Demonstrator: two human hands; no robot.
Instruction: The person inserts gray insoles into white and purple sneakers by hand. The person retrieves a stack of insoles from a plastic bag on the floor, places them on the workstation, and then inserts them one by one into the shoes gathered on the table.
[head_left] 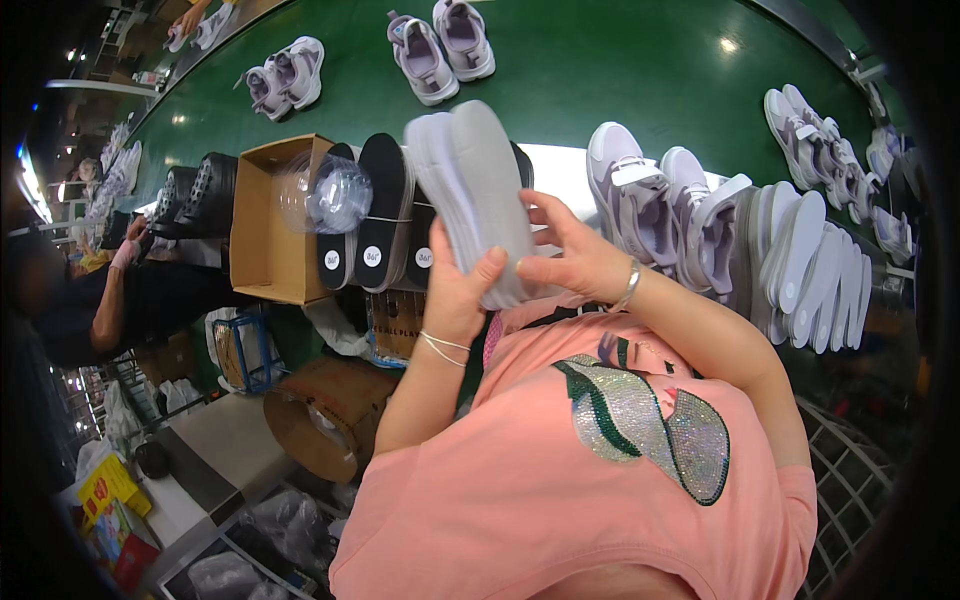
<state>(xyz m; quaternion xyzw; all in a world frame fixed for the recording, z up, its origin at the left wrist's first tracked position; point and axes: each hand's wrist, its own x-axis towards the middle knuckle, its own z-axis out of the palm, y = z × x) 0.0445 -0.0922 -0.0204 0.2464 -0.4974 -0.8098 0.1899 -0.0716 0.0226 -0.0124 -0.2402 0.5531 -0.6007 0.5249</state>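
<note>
A stack of pale grey and white insoles [487,165] stands tilted upright in front of my chest. My left hand [458,290] is wrapped round its lower left side, with the thumb across the front. At the right edge of the stack is my right hand [575,255], its fingers curved and spread apart, the fingertips and thumb close against the insoles. Whether it bears any of their weight I cannot tell. Just right of it, a pair of white and lilac sneakers [630,195] stands on the green work surface [600,60]. Behind the stack are banded black insoles [382,190].
An open cardboard box [270,240] with clear plastic shells [340,195] stands to the left. More grey insoles [800,250] lean in a row at right. Further sneakers [440,50] sit on the far surface. A co-worker's arm [112,300] reaches black shoes [200,195] at far left.
</note>
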